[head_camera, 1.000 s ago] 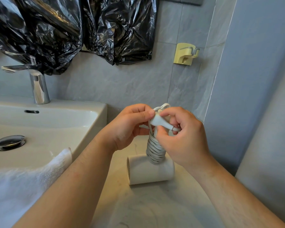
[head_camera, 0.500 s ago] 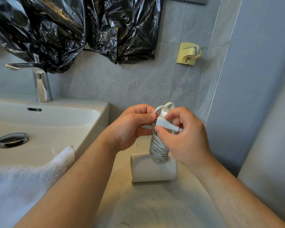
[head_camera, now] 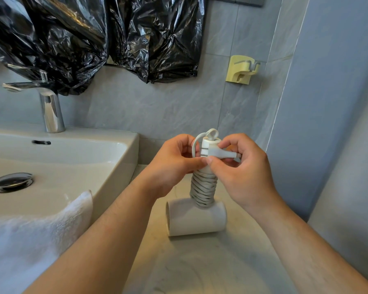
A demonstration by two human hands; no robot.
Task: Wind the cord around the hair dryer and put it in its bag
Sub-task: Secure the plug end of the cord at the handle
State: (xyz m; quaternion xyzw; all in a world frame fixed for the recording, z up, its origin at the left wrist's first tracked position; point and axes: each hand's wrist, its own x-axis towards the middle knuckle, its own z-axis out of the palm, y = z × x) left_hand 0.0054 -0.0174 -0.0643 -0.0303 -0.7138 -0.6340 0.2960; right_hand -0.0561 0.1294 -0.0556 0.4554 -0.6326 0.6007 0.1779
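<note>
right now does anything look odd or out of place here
Crumpled black plastic sheeting hangs on the wall above the faucet, hiding whatever is behind it; odd for a bathroom. Nothing looks spilled or damaged.

Masked by cord (head_camera: 204, 189) coils: most of the hair dryer (head_camera: 197, 217) handle. Covered by the grip of the left hand (head_camera: 174, 164) and right hand (head_camera: 242, 172): upper handle in part, and the cord's run from the plug (head_camera: 218, 152). Cropped by the frame edge: sink (head_camera: 115, 149) at left, towel (head_camera: 40, 240) at left and bottom, both forearms, black plastic (head_camera: 62, 39) at top. Screened by that plastic: faucet (head_camera: 50, 111) lever, in part.
</note>
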